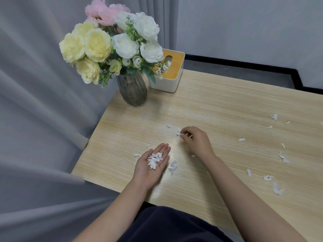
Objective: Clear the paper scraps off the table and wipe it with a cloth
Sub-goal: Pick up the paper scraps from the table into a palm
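Small white paper scraps (282,157) lie scattered over the light wooden table (218,105), most of them towards its right side. My left hand (150,165) is held palm up just above the table's near left part, fingers straight, with a small heap of scraps (154,159) resting in the palm. More scraps (173,166) lie on the wood right beside that hand. My right hand (196,141) hovers over the middle of the table with fingers curled down, pinching a scrap (183,135) at its fingertips. No cloth is in view.
A ribbed glass vase (133,90) of white, yellow and pink flowers stands at the table's far left corner. Behind it sits a white tissue box (168,74) with a wooden lid. A grey curtain (38,102) hangs along the table's left edge.
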`<action>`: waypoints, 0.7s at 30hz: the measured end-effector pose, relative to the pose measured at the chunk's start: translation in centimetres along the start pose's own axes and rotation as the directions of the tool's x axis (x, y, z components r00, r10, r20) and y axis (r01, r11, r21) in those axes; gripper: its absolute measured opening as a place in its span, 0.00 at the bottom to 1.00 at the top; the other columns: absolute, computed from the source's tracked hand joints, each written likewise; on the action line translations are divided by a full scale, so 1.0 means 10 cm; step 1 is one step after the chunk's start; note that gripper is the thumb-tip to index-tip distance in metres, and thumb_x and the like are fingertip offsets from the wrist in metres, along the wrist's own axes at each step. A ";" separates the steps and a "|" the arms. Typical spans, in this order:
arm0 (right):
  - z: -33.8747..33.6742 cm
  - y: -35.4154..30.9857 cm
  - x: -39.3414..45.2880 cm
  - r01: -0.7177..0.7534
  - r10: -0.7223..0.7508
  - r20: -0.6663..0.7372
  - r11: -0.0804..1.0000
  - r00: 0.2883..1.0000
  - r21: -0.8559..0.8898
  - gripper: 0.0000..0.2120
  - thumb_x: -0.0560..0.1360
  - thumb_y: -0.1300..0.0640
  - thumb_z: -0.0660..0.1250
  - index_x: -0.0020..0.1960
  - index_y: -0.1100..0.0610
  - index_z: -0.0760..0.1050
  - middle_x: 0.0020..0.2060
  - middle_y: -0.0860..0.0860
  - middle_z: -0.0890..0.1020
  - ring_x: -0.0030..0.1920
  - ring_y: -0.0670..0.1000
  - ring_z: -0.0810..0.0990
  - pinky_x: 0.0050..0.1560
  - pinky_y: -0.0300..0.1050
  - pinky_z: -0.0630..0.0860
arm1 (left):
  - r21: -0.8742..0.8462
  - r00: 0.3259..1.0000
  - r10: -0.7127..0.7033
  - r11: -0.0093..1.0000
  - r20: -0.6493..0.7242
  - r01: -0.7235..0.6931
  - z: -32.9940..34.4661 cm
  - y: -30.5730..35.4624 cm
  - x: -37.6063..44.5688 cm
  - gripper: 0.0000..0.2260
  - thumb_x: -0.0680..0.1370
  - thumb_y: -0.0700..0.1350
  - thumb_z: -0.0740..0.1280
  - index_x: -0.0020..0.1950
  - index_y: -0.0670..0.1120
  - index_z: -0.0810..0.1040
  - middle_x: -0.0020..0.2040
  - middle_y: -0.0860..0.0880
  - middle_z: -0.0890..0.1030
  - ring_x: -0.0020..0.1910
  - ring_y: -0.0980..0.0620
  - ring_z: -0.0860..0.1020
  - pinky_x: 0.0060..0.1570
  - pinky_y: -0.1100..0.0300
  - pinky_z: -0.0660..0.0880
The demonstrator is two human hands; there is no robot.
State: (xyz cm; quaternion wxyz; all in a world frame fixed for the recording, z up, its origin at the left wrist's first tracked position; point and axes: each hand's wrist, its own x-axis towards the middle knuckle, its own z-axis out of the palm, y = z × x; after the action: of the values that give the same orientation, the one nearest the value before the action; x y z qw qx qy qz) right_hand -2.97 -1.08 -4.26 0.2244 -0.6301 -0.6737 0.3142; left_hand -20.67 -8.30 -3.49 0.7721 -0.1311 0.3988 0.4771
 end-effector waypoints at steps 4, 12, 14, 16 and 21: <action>0.03 -0.41 -0.23 0.161 -0.167 0.069 0.982 0.983 0.095 0.04 0.75 0.57 0.68 0.49 0.55 0.79 0.43 0.46 0.80 0.43 0.44 0.75 0.46 0.31 0.68 | -0.031 0.999 -0.005 1.000 -0.042 0.004 0.06 -0.04 -0.01 0.17 0.81 0.44 0.54 0.59 0.35 0.76 0.58 0.37 0.79 0.58 0.43 0.77 0.63 0.51 0.70; 0.21 -0.45 -0.35 0.348 -0.335 0.246 0.937 0.909 -0.010 0.10 0.75 0.56 0.66 0.56 0.54 0.79 0.51 0.48 0.79 0.52 0.48 0.72 0.51 0.36 0.64 | -0.176 0.998 0.007 0.984 -0.061 -0.018 0.11 -0.07 -0.03 0.10 0.80 0.40 0.57 0.44 0.37 0.75 0.34 0.42 0.79 0.29 0.48 0.80 0.27 0.60 0.77; 0.18 -0.42 -0.33 0.308 -0.311 0.229 0.950 0.922 0.049 0.09 0.75 0.56 0.66 0.54 0.54 0.79 0.50 0.47 0.79 0.52 0.47 0.73 0.53 0.37 0.66 | -0.192 1.000 0.007 0.981 -0.005 -0.008 0.09 -0.07 -0.02 0.12 0.80 0.40 0.57 0.45 0.35 0.77 0.38 0.40 0.81 0.33 0.46 0.81 0.34 0.55 0.81; 0.13 -0.38 -0.30 0.259 -0.275 0.186 0.960 0.943 0.104 0.07 0.75 0.56 0.67 0.52 0.53 0.80 0.48 0.46 0.80 0.50 0.45 0.75 0.54 0.37 0.68 | -0.179 1.000 0.014 0.984 0.028 -0.009 0.06 -0.05 0.00 0.15 0.79 0.40 0.58 0.45 0.33 0.81 0.45 0.38 0.82 0.41 0.43 0.83 0.47 0.47 0.80; 0.03 -0.16 -0.11 0.055 -0.060 0.087 0.997 0.994 0.061 0.09 0.75 0.55 0.67 0.55 0.55 0.79 0.49 0.50 0.81 0.44 0.45 0.76 0.51 0.39 0.72 | -0.055 0.999 0.014 0.998 0.042 -0.012 0.01 -0.01 0.01 0.15 0.74 0.41 0.59 0.51 0.36 0.83 0.58 0.41 0.80 0.57 0.45 0.79 0.56 0.48 0.73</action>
State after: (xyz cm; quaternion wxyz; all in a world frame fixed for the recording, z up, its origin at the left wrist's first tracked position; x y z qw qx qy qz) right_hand -4.16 -2.26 -3.26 0.2217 -0.5891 -0.6913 0.3547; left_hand -20.46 -8.19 -3.53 0.7733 -0.1396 0.3699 0.4956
